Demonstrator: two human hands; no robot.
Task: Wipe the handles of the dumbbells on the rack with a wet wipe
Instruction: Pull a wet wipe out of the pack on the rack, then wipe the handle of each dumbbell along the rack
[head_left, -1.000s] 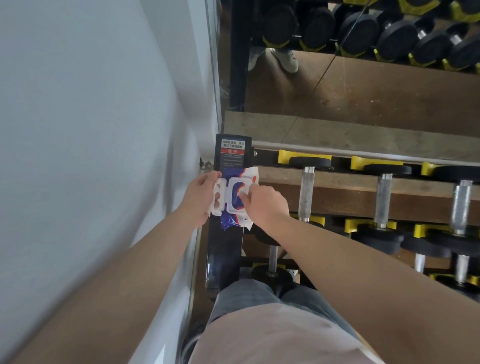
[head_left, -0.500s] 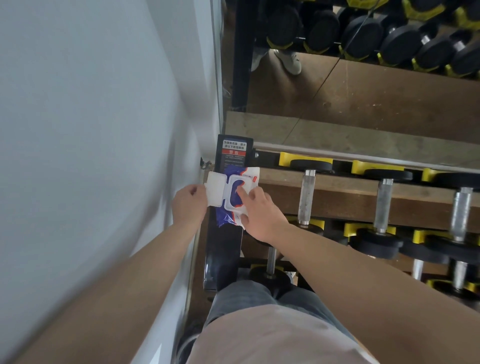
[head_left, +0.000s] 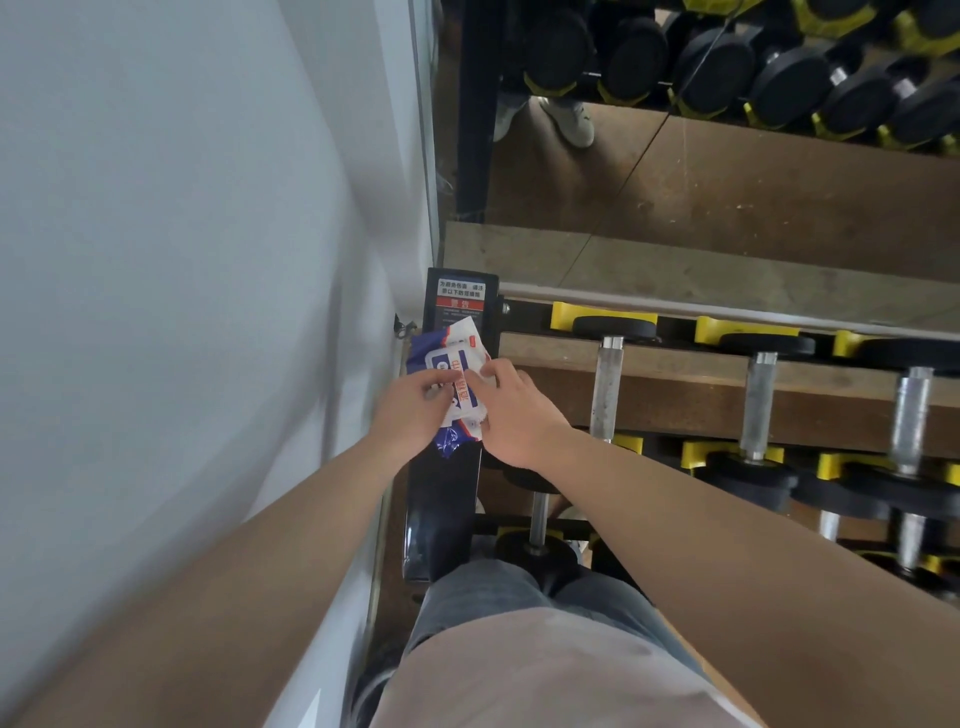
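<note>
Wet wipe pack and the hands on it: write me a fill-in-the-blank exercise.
1. The rack post under the wet wipe pack is coloured ___.
2. The left hand is on the pack's side nearer the ___.
3. The right hand touches ___ of the dumbbell handles.
Missing words: black; wall; none.

**Single head view, tilted down**

The scene is viewed from one wide-angle head-worn camera, directed forward and steeply down. The left hand (head_left: 410, 410) and right hand (head_left: 519, 421) on the wet wipe pack (head_left: 457, 358) are framed at arm's length above the dumbbell rack (head_left: 451, 499).
</note>
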